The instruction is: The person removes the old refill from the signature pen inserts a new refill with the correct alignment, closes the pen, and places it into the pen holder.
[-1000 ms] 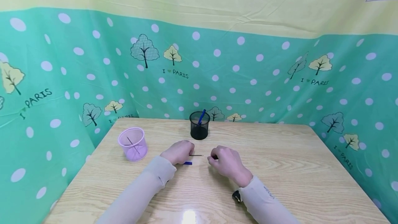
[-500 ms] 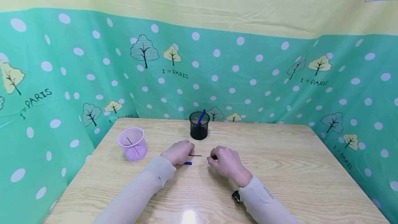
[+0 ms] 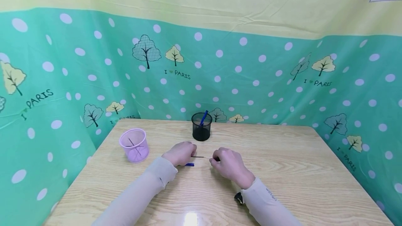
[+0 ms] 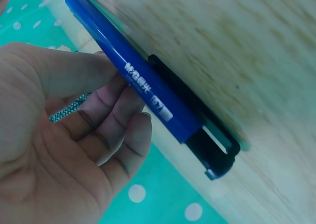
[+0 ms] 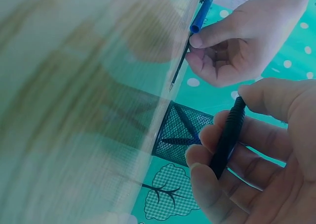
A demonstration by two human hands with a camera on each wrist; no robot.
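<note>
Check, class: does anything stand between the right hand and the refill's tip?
Nothing visible does: open space separates the right hand, holding a black piece, from the refill that the left hand pinches. The blue barrel lies outside that gap.

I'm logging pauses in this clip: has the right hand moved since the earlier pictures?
No, not noticeably in any direction: in the head view, the right hand keeps the same place relative to the black mesh cup as in both earlier pictures.
</note>
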